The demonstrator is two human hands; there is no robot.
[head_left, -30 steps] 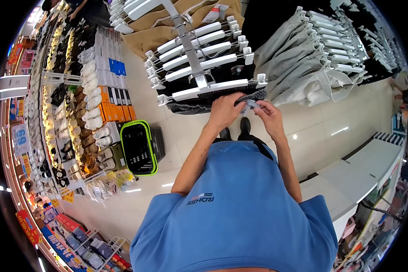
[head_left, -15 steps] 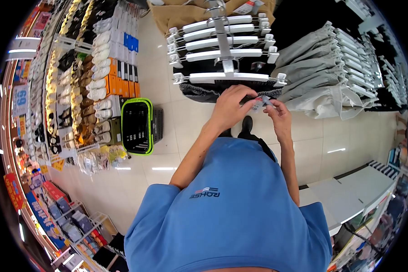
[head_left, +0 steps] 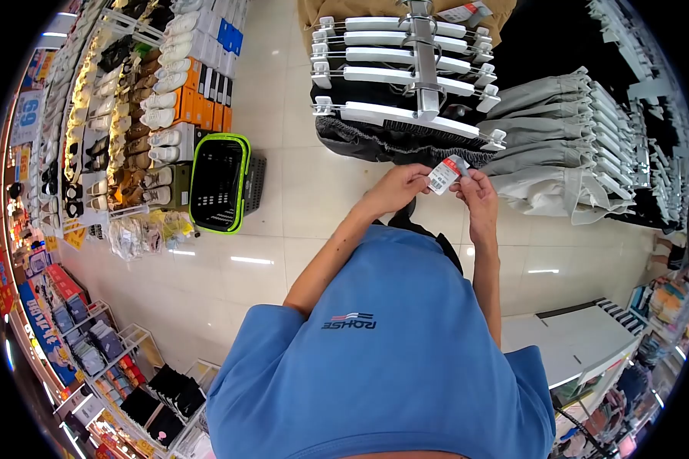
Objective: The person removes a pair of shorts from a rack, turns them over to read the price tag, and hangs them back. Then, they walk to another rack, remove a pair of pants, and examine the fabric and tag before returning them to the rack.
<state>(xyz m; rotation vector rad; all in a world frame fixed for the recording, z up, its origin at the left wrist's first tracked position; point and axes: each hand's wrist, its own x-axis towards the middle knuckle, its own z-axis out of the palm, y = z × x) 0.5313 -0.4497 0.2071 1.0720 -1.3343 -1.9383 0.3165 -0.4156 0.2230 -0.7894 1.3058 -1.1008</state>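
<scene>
- Two hands, left hand (head_left: 395, 189) and right hand (head_left: 479, 200): each grip pinches one red and white tag (head_left: 445, 175).
- The tag is between them, by one dark garment (head_left: 364, 140) on a hanger (head_left: 402, 115).
- One green-rimmed basket (head_left: 220, 180) sits on the floor (head_left: 298, 206).

Tag (head_left: 445, 176) between left hand (head_left: 398, 188) and right hand (head_left: 479, 199), before the nearest hung garment (head_left: 383, 143).
Basket (head_left: 246, 180) on the floor (head_left: 268, 302) to the left, beside rows of shoes (head_left: 158, 118); more hung clothes (head_left: 540, 141) to the right of the garment's rail (head_left: 426, 73).
</scene>
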